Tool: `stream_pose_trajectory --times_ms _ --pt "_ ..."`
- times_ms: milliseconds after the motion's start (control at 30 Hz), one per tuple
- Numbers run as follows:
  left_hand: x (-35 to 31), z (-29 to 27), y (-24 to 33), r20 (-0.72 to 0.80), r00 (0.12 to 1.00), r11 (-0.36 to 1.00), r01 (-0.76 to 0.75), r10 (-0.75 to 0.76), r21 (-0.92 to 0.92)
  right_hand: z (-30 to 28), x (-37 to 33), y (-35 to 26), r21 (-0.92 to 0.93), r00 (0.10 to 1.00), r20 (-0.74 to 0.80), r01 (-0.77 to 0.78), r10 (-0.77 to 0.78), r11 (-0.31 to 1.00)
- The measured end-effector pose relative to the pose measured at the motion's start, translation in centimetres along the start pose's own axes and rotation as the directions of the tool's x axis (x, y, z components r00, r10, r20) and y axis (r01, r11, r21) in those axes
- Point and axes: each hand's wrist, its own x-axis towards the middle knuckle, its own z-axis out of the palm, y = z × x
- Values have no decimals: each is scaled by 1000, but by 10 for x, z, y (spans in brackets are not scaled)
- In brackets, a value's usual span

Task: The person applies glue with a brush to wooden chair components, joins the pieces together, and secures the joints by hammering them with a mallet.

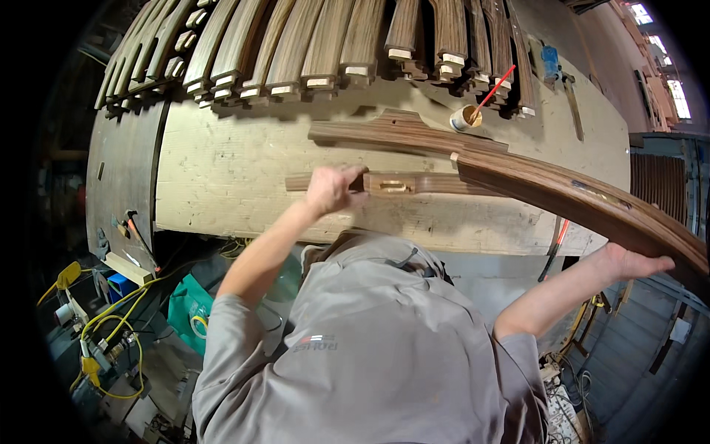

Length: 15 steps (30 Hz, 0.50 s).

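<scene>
Steadying a long curved dark-wood rail (562,189) on a pale workbench (237,177), a person in a grey shirt (370,348) supports the rail's overhanging end from beneath with the right hand (636,263), palm up and fingers spread flat against its underside rather than closed around it. The left hand (333,189) is curled over a shorter mortised wood piece (392,183) lying on the bench just beside the rail's inner end, fingers clenched on its edge. Solid and stiff, the rail looks heavy for its length and likely to tip off the bench if unsupported; a hold near the overhang and another close to the joint would seem safest, as its finished faces look smooth. A row of similar curved parts (296,52) lines the far edge, near a small glue pot (464,118) with a red brush. The rail's far end runs out of frame, and whether rail and short piece touch cannot be made out.
</scene>
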Motion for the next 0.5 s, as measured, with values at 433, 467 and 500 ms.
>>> stream_pose_trajectory --times_ms 433,467,500 --pt "40 -54 -62 170 985 991 -14 36 -131 -121 17 -54 -176 938 -305 113 -163 978" --pt "38 -55 -62 138 989 987 -32 54 -159 -122 11 -58 -205 931 -327 100 -164 974" --pt "36 -59 -70 185 982 993 -10 32 -118 -119 4 -62 -234 923 -347 84 -164 969"
